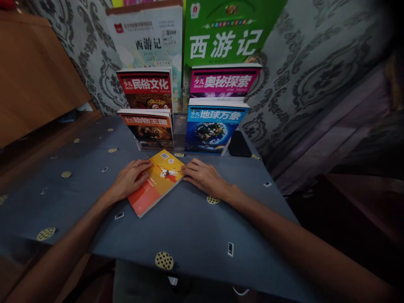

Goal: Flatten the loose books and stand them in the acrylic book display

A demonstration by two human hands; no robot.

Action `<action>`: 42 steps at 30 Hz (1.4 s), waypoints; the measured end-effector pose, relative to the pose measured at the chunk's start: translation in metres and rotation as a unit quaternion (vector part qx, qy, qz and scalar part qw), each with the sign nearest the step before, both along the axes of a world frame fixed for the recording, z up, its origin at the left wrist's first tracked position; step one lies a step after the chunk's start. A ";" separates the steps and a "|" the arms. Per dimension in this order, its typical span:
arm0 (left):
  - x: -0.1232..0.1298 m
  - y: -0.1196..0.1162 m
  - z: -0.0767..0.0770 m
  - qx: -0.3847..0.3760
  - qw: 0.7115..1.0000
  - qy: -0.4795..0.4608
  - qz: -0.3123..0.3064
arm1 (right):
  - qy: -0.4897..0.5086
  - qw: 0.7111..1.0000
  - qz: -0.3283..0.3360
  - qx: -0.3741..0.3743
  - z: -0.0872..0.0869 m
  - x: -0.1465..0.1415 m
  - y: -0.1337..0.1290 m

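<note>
An orange-and-yellow book (pixel 158 179) lies at a slant on the table, its barcode corner pointing away from me. My left hand (pixel 134 176) is closed on its left edge, with fingers and thumb over the cover. At the right corner, the fingers of my right hand (pixel 202 174) are bent together and grip the book's edge. Just beyond the book, a blue book with a globe (pixel 210 130) and an orange book with a lion (pixel 151 130) stand upright in a clear stand (pixel 179 142).
Behind them stand a red book (pixel 148 90), a magenta book (pixel 221 82), a pale book (pixel 148 38) and a large green book (pixel 227 33). A dark phone-like slab (pixel 240 144) lies right of the stand. A wooden cabinet (pixel 38 75) is at the left. Pineapple-patterned cloth (pixel 195 235) covers the table.
</note>
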State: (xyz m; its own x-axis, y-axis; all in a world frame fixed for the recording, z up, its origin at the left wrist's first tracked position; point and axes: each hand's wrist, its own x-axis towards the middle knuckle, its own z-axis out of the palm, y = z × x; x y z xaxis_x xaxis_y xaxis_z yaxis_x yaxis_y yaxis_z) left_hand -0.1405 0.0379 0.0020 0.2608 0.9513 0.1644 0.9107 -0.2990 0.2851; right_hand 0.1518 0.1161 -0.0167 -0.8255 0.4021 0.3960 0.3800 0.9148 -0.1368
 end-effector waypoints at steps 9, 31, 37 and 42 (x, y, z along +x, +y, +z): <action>0.011 -0.010 0.009 -0.012 0.998 0.058 0.036 | 0.038 0.999 -0.013 -0.030 -0.011 0.001 0.010; 0.009 -0.072 0.017 0.038 0.971 0.144 -0.188 | 0.071 0.997 -0.018 0.000 -0.016 -0.005 -0.005; 0.013 -0.074 0.020 0.049 0.968 0.151 -0.196 | 0.141 0.990 0.025 -0.016 -0.020 -0.016 -0.027; 0.014 -0.073 0.025 0.041 0.969 0.149 -0.191 | 0.200 0.977 0.042 -0.060 -0.020 -0.024 -0.045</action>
State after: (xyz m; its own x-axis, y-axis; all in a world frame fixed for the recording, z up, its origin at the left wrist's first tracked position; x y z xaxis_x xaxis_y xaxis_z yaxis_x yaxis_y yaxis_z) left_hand -0.1261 -0.0352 0.0266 0.6391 0.7628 0.0981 0.7672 -0.6413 -0.0120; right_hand 0.1274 0.0710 -0.0365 -0.6469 0.4032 0.6472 0.1985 0.9085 -0.3676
